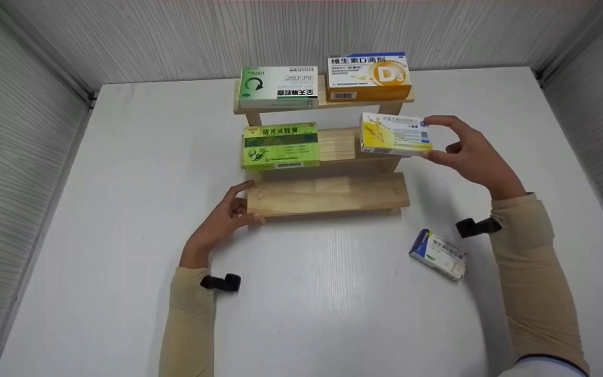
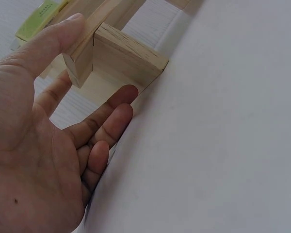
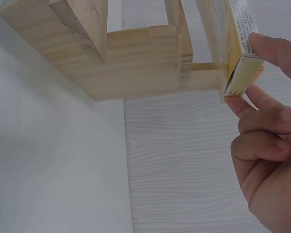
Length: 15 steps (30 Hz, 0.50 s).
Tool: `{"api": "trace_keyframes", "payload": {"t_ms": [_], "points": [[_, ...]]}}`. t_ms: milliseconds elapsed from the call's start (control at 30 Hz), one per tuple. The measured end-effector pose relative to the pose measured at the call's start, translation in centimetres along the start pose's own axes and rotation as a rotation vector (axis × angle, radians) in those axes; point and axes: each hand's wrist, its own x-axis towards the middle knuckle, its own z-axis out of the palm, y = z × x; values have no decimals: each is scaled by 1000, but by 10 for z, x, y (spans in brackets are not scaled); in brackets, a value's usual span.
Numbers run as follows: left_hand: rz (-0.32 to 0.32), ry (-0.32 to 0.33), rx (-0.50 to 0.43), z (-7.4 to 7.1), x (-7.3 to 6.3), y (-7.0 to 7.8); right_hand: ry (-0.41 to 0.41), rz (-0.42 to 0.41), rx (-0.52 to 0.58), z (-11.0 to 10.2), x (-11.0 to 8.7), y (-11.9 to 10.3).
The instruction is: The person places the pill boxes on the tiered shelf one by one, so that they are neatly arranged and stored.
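A three-tier wooden rack (image 1: 327, 195) stands on the table. My left hand (image 1: 225, 214) grips the left end of its lowest shelf, thumb at the front edge and index finger at the back; the left wrist view shows the other fingers loosely bent beside the wooden leg (image 2: 128, 51). With thumb and fingers my right hand (image 1: 471, 154) pinches the right end of a white and yellow medicine box (image 1: 395, 134), at the right part of the middle shelf. Whether that box touches the shelf I cannot tell. Left of it, a green medicine box (image 1: 281, 147) leans on the same shelf.
On the top shelf are a white and green box (image 1: 279, 88) and an orange and white vitamin D box (image 1: 368, 77). A small blue and white box (image 1: 438, 254) lies on the table (image 1: 322, 303) at the front right. Grained panels (image 1: 291, 36) enclose the back and sides.
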Motion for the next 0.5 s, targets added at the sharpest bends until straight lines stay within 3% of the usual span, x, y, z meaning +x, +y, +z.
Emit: {"api": "trace_keyframes", "payload": {"t_ms": [500], "points": [[-27,3,-3,-1,1,-1,-80,18,-44,23,24,-13]]}}
